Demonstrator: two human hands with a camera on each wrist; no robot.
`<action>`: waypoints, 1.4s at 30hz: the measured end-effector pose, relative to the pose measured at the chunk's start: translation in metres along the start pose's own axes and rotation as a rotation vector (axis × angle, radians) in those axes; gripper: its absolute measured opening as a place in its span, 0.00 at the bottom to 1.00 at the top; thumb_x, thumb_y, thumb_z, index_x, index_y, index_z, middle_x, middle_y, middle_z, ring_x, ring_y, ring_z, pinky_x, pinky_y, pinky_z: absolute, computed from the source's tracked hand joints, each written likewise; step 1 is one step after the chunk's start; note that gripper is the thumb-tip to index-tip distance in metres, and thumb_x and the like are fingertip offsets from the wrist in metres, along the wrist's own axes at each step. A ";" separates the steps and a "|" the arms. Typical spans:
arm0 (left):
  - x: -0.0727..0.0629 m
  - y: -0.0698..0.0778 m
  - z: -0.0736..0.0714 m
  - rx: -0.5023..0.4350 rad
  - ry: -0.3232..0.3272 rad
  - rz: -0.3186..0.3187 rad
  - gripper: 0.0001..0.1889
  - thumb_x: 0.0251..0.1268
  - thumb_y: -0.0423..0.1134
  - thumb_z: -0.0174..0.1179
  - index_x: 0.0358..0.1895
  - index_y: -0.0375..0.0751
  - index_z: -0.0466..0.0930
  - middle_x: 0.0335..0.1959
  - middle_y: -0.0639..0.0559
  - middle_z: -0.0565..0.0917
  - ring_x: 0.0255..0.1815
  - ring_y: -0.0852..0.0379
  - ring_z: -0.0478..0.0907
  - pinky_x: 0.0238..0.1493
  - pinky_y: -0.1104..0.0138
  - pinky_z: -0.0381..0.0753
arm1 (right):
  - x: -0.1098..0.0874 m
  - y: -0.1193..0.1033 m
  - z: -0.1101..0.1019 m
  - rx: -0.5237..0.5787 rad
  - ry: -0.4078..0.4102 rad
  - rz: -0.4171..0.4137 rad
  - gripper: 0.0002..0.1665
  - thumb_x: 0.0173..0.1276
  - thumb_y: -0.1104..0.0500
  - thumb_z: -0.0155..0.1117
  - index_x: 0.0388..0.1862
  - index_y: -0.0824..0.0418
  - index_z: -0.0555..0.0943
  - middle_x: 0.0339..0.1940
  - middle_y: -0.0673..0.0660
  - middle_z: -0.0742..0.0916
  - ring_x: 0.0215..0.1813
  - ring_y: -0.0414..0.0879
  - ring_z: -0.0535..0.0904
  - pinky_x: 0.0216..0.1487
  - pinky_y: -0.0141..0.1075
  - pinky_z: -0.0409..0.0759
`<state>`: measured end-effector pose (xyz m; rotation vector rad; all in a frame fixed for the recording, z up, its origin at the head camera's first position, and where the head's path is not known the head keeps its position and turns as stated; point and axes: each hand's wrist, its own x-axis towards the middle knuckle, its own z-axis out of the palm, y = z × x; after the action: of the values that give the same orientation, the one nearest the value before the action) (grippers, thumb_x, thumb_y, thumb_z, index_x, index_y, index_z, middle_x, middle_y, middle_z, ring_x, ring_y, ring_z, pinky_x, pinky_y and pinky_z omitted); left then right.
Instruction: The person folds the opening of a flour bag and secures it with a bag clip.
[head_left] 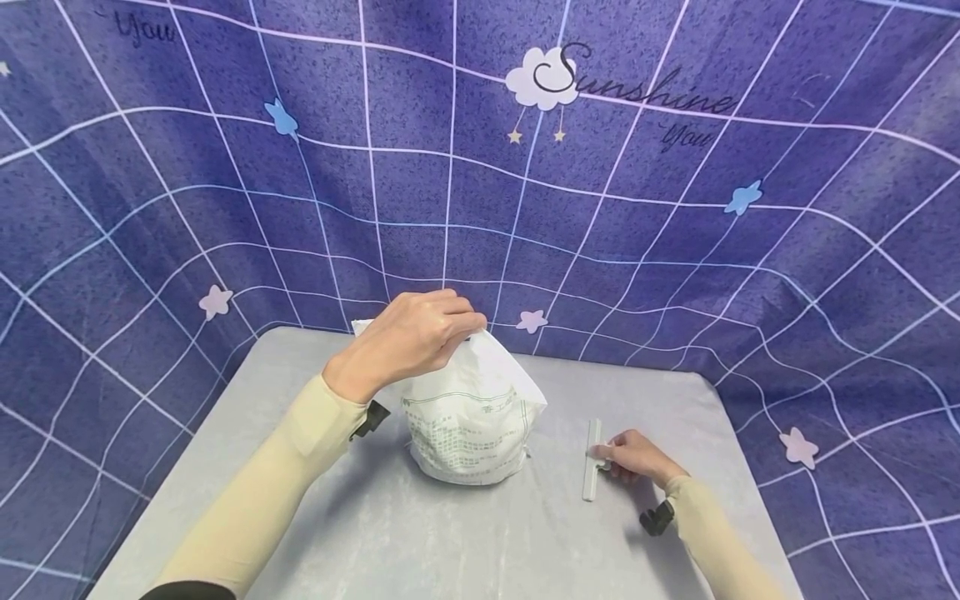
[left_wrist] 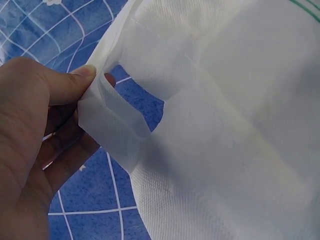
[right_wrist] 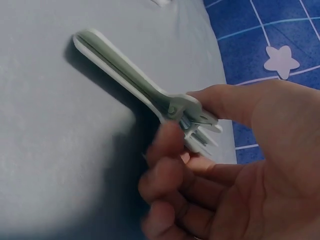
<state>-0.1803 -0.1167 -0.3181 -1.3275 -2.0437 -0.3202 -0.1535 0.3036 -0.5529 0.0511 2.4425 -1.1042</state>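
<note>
A white bag [head_left: 472, 417] with green print stands on the table, its lower part bulging. My left hand [head_left: 416, 337] pinches its top edge between thumb and fingers. In the left wrist view, that left hand [left_wrist: 45, 120] grips the folded strip beside a cut-out handle hole in the bag [left_wrist: 225, 125]. To the right of the bag, my right hand [head_left: 637, 457] holds a long pale sealing clip [head_left: 591, 479] over the table. Up close, the right hand [right_wrist: 220, 170] pinches the sprung end of the white and green clip [right_wrist: 120, 67]; its other fingers are curled below.
A grey-white cloth covers the table [head_left: 360, 533]. Behind it and along both sides hangs a blue-purple curtain [head_left: 420, 192] with grid lines, stars and a cloud. Dark wrist-camera mounts [head_left: 657, 518] sit at both wrists.
</note>
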 end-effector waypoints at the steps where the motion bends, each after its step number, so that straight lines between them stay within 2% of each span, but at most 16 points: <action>1: 0.000 0.000 0.000 0.000 0.000 -0.001 0.10 0.72 0.24 0.61 0.34 0.43 0.83 0.24 0.56 0.74 0.25 0.58 0.69 0.20 0.71 0.70 | 0.000 0.000 0.001 0.015 -0.008 0.003 0.23 0.75 0.48 0.70 0.23 0.60 0.81 0.16 0.52 0.84 0.18 0.40 0.74 0.22 0.31 0.76; 6: -0.001 0.001 0.000 0.000 0.006 0.000 0.10 0.72 0.24 0.61 0.34 0.43 0.83 0.25 0.56 0.75 0.25 0.58 0.69 0.20 0.71 0.70 | -0.002 0.000 0.002 0.083 -0.072 -0.011 0.22 0.79 0.49 0.66 0.30 0.64 0.82 0.18 0.56 0.87 0.18 0.41 0.80 0.24 0.34 0.84; 11: -0.001 0.001 -0.001 -0.001 -0.001 -0.004 0.10 0.73 0.24 0.61 0.33 0.43 0.82 0.24 0.56 0.74 0.25 0.59 0.67 0.20 0.71 0.68 | -0.001 0.000 0.000 0.090 -0.088 -0.039 0.23 0.81 0.51 0.64 0.29 0.67 0.85 0.18 0.57 0.88 0.19 0.40 0.82 0.27 0.36 0.87; 16: 0.000 0.001 0.000 -0.004 0.006 -0.005 0.10 0.72 0.24 0.62 0.34 0.43 0.83 0.25 0.56 0.76 0.25 0.59 0.69 0.21 0.71 0.71 | 0.001 0.000 -0.001 0.058 -0.041 -0.035 0.22 0.80 0.51 0.65 0.28 0.63 0.83 0.16 0.52 0.85 0.19 0.39 0.76 0.23 0.31 0.79; 20: 0.000 0.002 0.000 -0.004 0.013 -0.003 0.10 0.72 0.24 0.62 0.34 0.43 0.83 0.25 0.57 0.76 0.25 0.59 0.69 0.21 0.71 0.71 | 0.003 -0.003 -0.002 0.043 0.030 -0.041 0.22 0.81 0.50 0.63 0.27 0.61 0.81 0.17 0.51 0.83 0.19 0.40 0.74 0.22 0.30 0.73; 24: 0.000 0.002 -0.001 -0.006 0.006 -0.008 0.10 0.72 0.24 0.61 0.35 0.43 0.84 0.26 0.57 0.78 0.26 0.59 0.71 0.21 0.70 0.72 | 0.004 -0.008 -0.006 0.054 0.096 -0.067 0.22 0.81 0.48 0.63 0.29 0.62 0.80 0.18 0.53 0.83 0.20 0.41 0.74 0.23 0.32 0.74; 28: -0.001 0.001 0.000 -0.007 0.004 -0.014 0.09 0.72 0.25 0.63 0.38 0.43 0.86 0.29 0.57 0.81 0.27 0.58 0.75 0.23 0.70 0.77 | 0.005 -0.014 -0.010 0.100 0.134 -0.091 0.21 0.82 0.47 0.63 0.37 0.64 0.81 0.23 0.55 0.84 0.24 0.43 0.77 0.29 0.34 0.79; 34: 0.000 0.002 -0.001 -0.006 0.005 -0.009 0.09 0.72 0.25 0.63 0.38 0.44 0.86 0.29 0.57 0.82 0.28 0.58 0.76 0.24 0.69 0.79 | 0.008 -0.026 -0.013 0.144 0.158 -0.195 0.21 0.83 0.48 0.62 0.44 0.68 0.81 0.28 0.57 0.86 0.28 0.43 0.80 0.32 0.34 0.83; 39: -0.001 0.001 0.000 -0.003 -0.005 -0.015 0.09 0.72 0.26 0.63 0.38 0.44 0.87 0.30 0.57 0.82 0.29 0.58 0.77 0.25 0.69 0.80 | 0.008 -0.038 -0.016 0.201 0.176 -0.326 0.19 0.83 0.53 0.64 0.39 0.70 0.78 0.25 0.59 0.85 0.26 0.42 0.79 0.32 0.37 0.85; 42: -0.001 0.001 0.000 -0.002 -0.008 -0.020 0.09 0.72 0.26 0.63 0.38 0.45 0.87 0.29 0.57 0.82 0.29 0.58 0.77 0.24 0.69 0.79 | 0.006 -0.046 -0.016 0.206 0.197 -0.377 0.20 0.82 0.53 0.65 0.36 0.69 0.78 0.23 0.59 0.84 0.25 0.44 0.78 0.30 0.34 0.81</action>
<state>-0.1794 -0.1175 -0.3192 -1.3116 -2.0650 -0.3264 -0.1752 0.2833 -0.5141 -0.2583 2.5666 -1.5794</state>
